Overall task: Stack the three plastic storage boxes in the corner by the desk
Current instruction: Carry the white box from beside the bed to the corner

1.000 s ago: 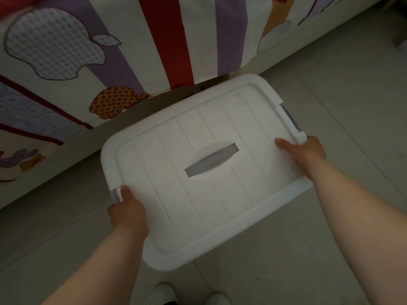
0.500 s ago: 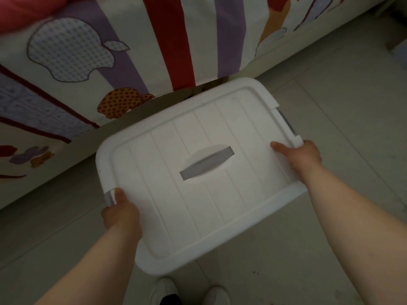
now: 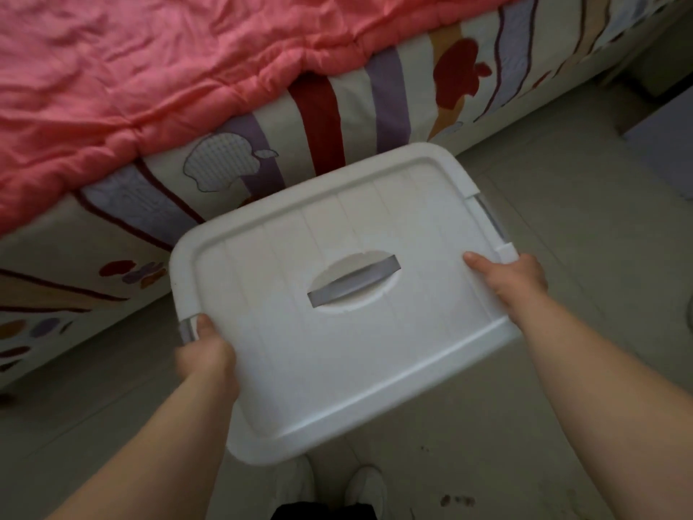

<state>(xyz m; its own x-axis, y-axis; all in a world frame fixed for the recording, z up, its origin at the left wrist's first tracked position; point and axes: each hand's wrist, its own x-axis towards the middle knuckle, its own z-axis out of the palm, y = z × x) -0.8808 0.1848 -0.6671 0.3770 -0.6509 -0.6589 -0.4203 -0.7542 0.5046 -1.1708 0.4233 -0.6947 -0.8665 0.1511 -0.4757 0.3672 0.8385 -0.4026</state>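
A white plastic storage box (image 3: 292,347) with a ribbed lid and a grey recessed handle (image 3: 354,285) fills the middle of the view, held off the tiled floor in front of me. My left hand (image 3: 204,350) grips its left edge beside a grey side latch. My right hand (image 3: 508,279) grips the right edge just below the other grey latch (image 3: 491,217). The box's body is hidden under its lid. No other storage box is in sight.
A bed with a striped, patterned sheet (image 3: 330,118) and a pink quilt (image 3: 131,69) runs across the top and left. Pale floor tiles (image 3: 562,182) spread to the right. A dark object (image 3: 663,152) stands at the far right. My white shoes (image 3: 365,486) show below the box.
The box has risen away from the bed's base with both hands on it. The view has tilted up, so the pink quilt now shows.
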